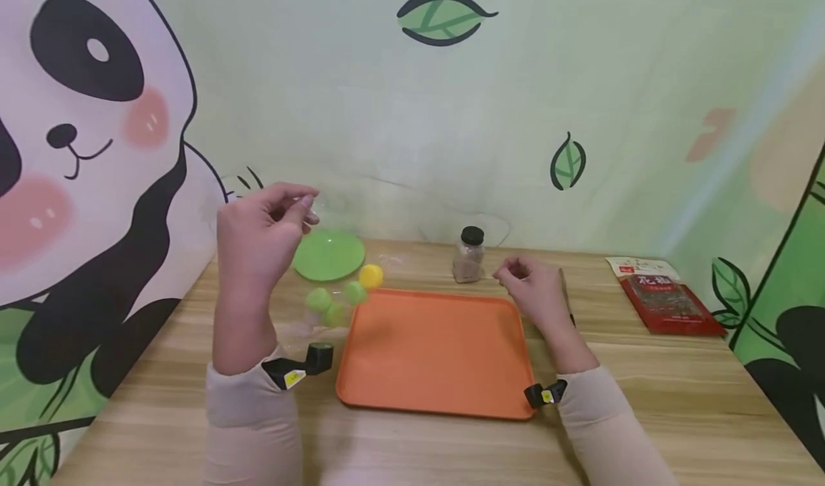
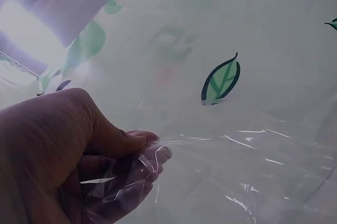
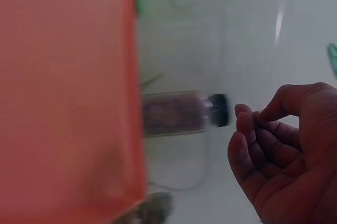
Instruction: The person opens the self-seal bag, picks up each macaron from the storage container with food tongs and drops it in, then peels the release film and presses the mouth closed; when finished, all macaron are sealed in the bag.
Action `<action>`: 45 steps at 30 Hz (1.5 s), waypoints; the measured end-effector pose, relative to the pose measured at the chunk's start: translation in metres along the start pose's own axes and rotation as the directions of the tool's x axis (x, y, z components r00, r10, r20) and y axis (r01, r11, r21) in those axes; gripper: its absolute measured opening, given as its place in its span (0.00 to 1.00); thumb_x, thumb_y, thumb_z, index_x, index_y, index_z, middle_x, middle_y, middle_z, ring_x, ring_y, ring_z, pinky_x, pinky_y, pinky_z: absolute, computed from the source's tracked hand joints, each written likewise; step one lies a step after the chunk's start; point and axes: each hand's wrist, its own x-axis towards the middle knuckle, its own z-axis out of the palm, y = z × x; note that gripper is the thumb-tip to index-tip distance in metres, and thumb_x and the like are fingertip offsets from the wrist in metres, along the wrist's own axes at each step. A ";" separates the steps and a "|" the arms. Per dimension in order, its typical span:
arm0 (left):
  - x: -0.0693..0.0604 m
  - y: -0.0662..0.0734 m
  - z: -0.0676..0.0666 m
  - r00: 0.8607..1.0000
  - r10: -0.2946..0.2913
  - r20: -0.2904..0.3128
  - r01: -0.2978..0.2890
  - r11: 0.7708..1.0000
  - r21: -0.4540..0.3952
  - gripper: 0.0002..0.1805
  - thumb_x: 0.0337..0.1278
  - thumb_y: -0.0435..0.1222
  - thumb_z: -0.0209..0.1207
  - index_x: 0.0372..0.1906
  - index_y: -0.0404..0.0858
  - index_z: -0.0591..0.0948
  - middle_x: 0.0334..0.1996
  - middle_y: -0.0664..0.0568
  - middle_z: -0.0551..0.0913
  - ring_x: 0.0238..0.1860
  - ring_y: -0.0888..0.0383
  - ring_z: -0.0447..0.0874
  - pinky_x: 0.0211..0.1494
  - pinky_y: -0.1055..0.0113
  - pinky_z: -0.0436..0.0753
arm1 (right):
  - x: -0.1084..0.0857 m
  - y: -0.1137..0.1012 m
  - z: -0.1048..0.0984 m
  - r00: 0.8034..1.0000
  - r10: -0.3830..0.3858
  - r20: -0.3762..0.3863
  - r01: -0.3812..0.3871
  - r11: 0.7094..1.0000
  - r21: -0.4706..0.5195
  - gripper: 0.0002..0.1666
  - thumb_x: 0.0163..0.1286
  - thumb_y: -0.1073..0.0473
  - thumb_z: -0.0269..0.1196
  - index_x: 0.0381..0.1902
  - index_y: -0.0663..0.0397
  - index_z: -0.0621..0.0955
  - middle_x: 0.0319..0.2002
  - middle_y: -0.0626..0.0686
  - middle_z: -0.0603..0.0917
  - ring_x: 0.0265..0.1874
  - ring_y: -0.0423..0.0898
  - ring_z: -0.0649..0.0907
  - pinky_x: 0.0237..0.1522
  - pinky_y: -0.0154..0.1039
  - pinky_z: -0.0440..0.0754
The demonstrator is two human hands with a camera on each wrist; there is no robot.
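My left hand, raised at the left above the table, pinches a sheet of clear plastic film between thumb and fingers. Crumpled film lies over its fingertips in the left wrist view, and taut creases run from there to the right. Lower, beyond the far right corner of an orange tray, my right hand has thumb and forefinger pinched together. Glossy streaks of film show near it in the right wrist view; the film's edge at the fingertips is hard to see. A black-capped jar stands just left of this hand.
A green plate lies at the back left. Several small round green pieces and a yellow one lie near the tray's far left corner. Behind the right wrist is a thin dark stick; farther right lies a red packet.
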 end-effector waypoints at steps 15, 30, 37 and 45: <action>0.006 -0.005 -0.016 0.986 -0.028 -0.165 0.040 0.997 0.071 0.08 0.67 0.34 0.62 0.42 0.42 0.91 0.27 0.51 0.89 0.23 0.80 0.77 0.24 0.75 0.69 | -0.013 0.057 0.035 0.945 -0.038 0.326 0.046 0.999 -0.017 0.03 0.67 0.58 0.68 0.37 0.50 0.88 0.35 0.47 0.88 0.36 0.44 0.84 0.42 0.44 0.81; 0.002 0.005 0.000 0.996 0.065 -0.054 -0.067 0.997 -0.032 0.07 0.65 0.31 0.63 0.41 0.42 0.91 0.25 0.51 0.88 0.25 0.66 0.83 0.30 0.78 0.77 | -0.012 0.059 0.041 0.941 -0.047 0.334 0.025 0.997 0.071 0.11 0.72 0.60 0.63 0.49 0.59 0.81 0.40 0.52 0.86 0.42 0.49 0.84 0.49 0.48 0.79; -0.004 0.016 0.020 0.989 0.139 0.057 -0.129 0.978 -0.162 0.06 0.63 0.30 0.65 0.41 0.41 0.89 0.25 0.52 0.88 0.26 0.59 0.87 0.30 0.74 0.78 | -0.014 0.016 0.039 0.901 -0.140 0.411 -0.089 0.867 0.491 0.35 0.70 0.59 0.67 0.69 0.62 0.66 0.63 0.65 0.75 0.63 0.62 0.75 0.55 0.48 0.81; -0.008 0.024 0.035 0.978 0.188 0.093 -0.168 0.968 -0.187 0.05 0.62 0.32 0.67 0.40 0.42 0.88 0.26 0.57 0.89 0.29 0.61 0.87 0.22 0.72 0.70 | -0.017 -0.049 0.058 0.826 -0.308 0.472 -0.121 0.722 0.682 0.33 0.73 0.57 0.65 0.72 0.53 0.68 0.68 0.56 0.75 0.64 0.51 0.76 0.64 0.48 0.75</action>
